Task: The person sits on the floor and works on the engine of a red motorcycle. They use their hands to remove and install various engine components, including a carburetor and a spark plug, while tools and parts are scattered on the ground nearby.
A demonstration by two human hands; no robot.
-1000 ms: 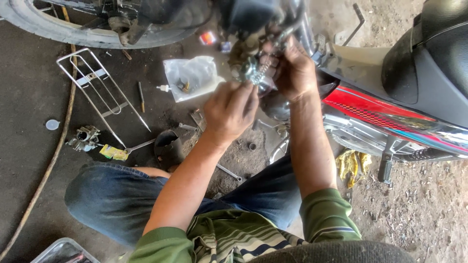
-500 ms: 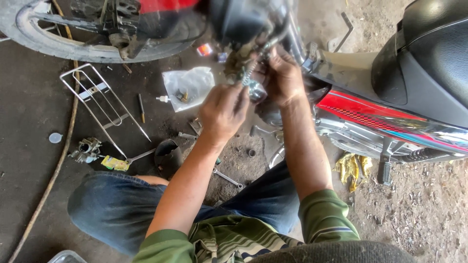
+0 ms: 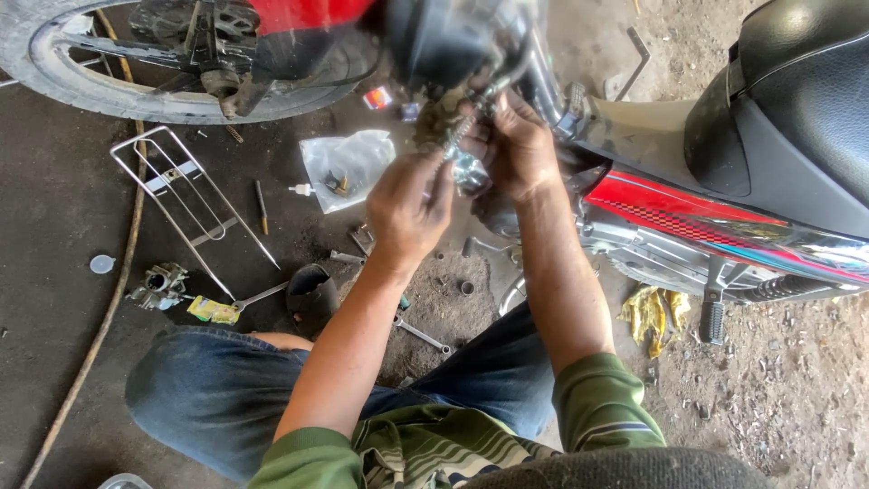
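Both hands meet at the small metal engine part (image 3: 466, 163) beside the red motorcycle (image 3: 724, 208): the right hand (image 3: 518, 149) is closed around it to steady it, the left hand (image 3: 409, 206) pinches it (tool hidden).

Motorcycle panel (image 3: 688, 213) showing red with a dark checkered strip, seat (image 3: 797, 81) showing black, sleeves (image 3: 602, 403) showing green over a striped green shirt (image 3: 434, 448), jeans (image 3: 217, 398) showing blue, rag (image 3: 647, 312) showing yellow, plastic bag (image 3: 348, 163) showing whitish-clear, wire rack (image 3: 181, 195) showing silver, floor (image 3: 54, 217) showing dark grey.
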